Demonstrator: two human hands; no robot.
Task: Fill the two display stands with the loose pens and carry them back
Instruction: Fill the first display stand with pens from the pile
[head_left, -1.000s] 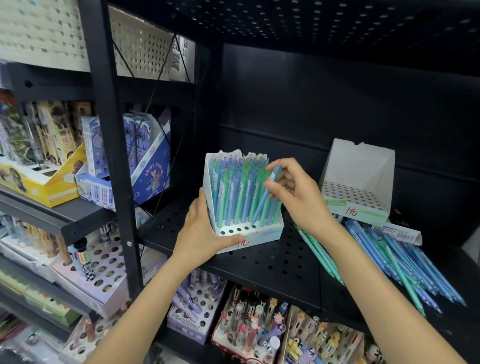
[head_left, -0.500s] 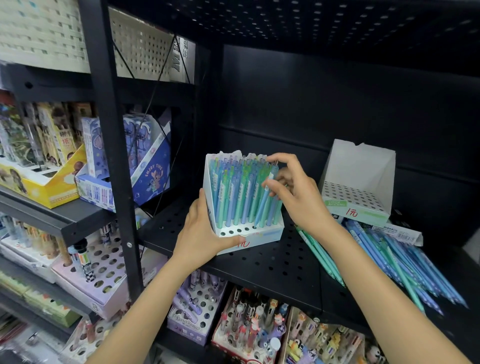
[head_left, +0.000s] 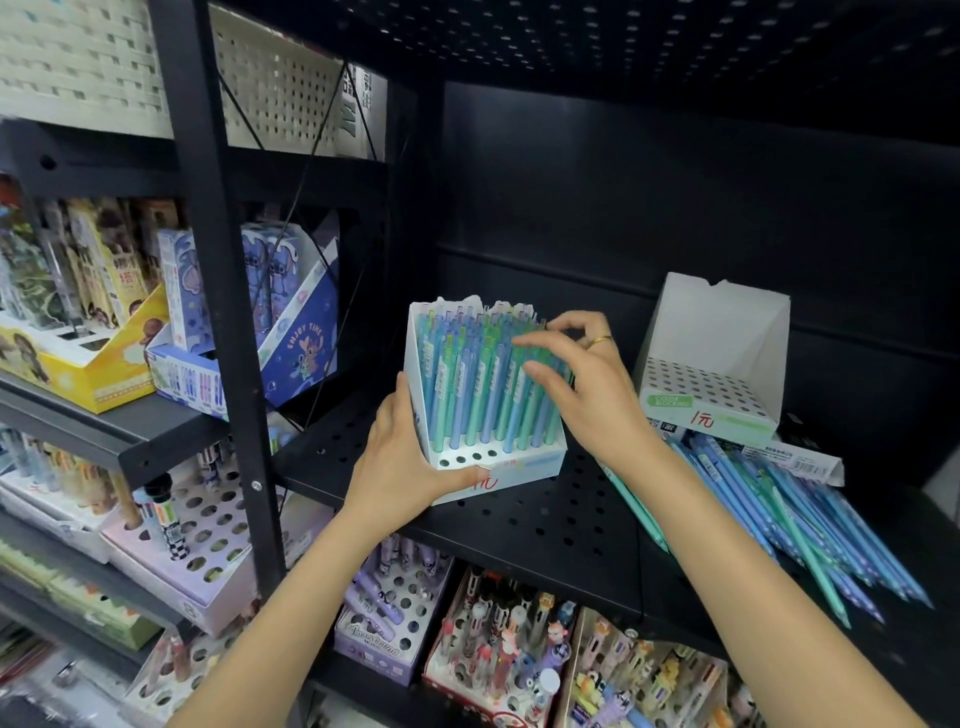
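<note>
The nearly full display stand (head_left: 485, 457) sits on the black perforated shelf (head_left: 545, 514), packed with upright blue and green pens. The left hand (head_left: 402, 462) grips its front corner; the right hand (head_left: 587, 395) rests loose-fingered against the pens. The empty stand (head_left: 711, 364) stands right, loose pens (head_left: 810, 525) heaped beside it.

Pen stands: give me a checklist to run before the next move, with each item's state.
1. Left hand grips the near stand at its front corner: ok.
2. Near stand full: not ok, its front row of holes stands empty.
3. Right hand holds a pen for the next hole: not ok, its fingers only touch the standing pens.
4. Loose pens left on the shelf: ok, a pile lies at the right.
5. Far stand filled: not ok, no pens in it.
</note>
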